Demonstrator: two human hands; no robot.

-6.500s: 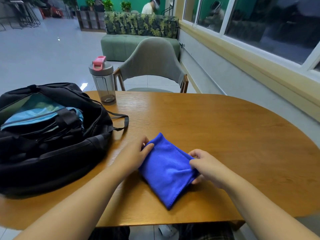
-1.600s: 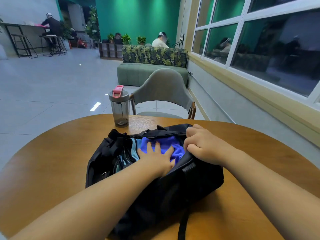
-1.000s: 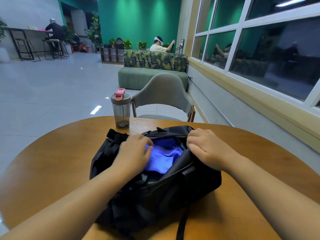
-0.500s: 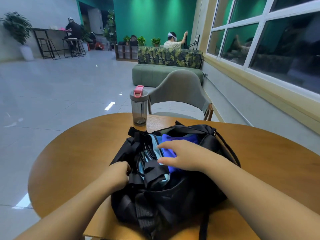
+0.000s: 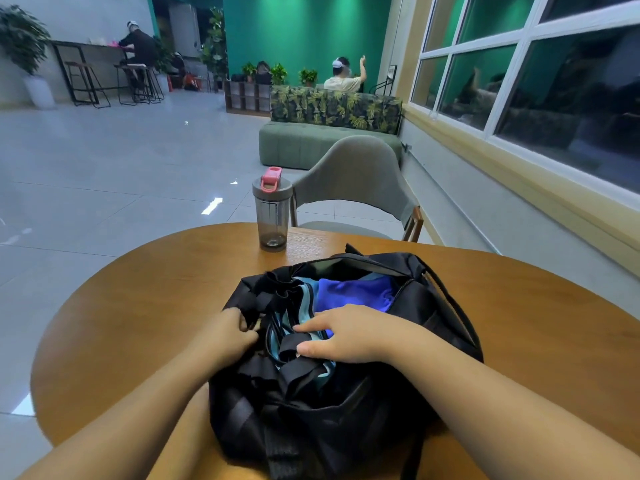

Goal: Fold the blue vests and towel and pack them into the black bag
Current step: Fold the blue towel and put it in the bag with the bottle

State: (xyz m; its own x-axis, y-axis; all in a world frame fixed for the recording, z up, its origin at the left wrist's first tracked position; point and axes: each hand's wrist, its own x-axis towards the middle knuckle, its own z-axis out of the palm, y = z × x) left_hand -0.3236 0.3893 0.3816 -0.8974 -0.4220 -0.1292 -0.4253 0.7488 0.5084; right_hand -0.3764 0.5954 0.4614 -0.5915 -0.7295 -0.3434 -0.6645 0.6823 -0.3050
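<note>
Fingers of the left hand [image 5: 232, 332] curl on the black fabric at the left lip of the bag [image 5: 346, 393], pinching it. Just right of that grip, pale blue vests [image 5: 306, 308] stand folded on edge inside the mouth. The right hand [image 5: 349, 336] lies flat, fingers straight, pressing the load down, with the towel [image 5: 356, 292] just beyond its knuckles. Packing looks nearly finished; the hold on the lip should stay taut while the palm flattens the soft stack below the zip line. Nylon shell is slack and creased, the towel plush, the table [image 5: 156, 289] smooth wood.
</note>
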